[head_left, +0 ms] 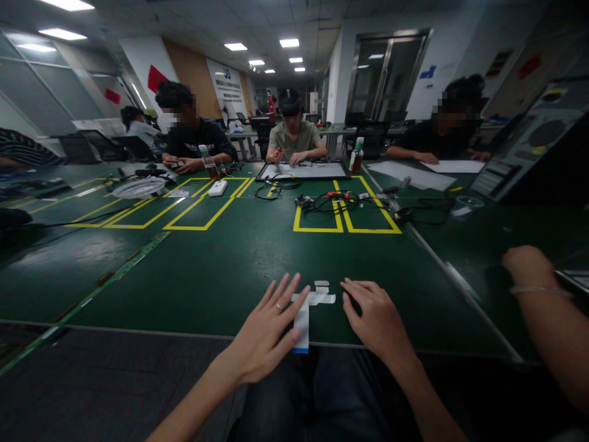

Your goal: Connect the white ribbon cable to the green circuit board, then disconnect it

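A flat white T-shaped strip (pixel 302 322) with a blue end lies at the near edge of the green table (pixel 184 276). My left hand (pixel 271 328) rests over its left side, palm down with fingers spread, and covers part of it. A small pale piece (pixel 321 286) sits just beyond the strip's crossbar. To the right of the strip, my right hand (pixel 377 316) lies on the table, fingers extended and slightly bent, holding nothing and apart from the strip.
Black cables and a red-handled tool (pixel 338 195) lie farther back. Beyond them is a framed panel (pixel 304 170) with a person behind it. A white box (pixel 218 188) and bottle (pixel 356 156) stand there. Another person's arm (pixel 547 313) reaches in at right.
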The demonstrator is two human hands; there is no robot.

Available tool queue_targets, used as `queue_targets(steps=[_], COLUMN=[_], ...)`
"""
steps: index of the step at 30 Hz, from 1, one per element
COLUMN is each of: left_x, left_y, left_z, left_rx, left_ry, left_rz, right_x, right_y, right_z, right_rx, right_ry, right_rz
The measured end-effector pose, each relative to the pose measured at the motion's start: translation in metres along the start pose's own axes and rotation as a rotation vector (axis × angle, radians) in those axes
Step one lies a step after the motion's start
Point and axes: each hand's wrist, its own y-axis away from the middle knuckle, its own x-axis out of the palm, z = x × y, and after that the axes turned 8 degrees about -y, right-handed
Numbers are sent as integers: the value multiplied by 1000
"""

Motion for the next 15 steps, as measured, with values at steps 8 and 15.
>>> queue_targets(steps=[8, 15], left_x=[-22, -35], left_y=[86, 233], left_z=[182, 304], left_rx=[-769, -1016], left_ry=[-457, -346], left_rz=[-158, 19], right_x=[0, -1], right_y=[0, -1], right_z=[1, 2], right_rx=[5, -3], right_ry=[-5, -3], right_rz=[5, -10])
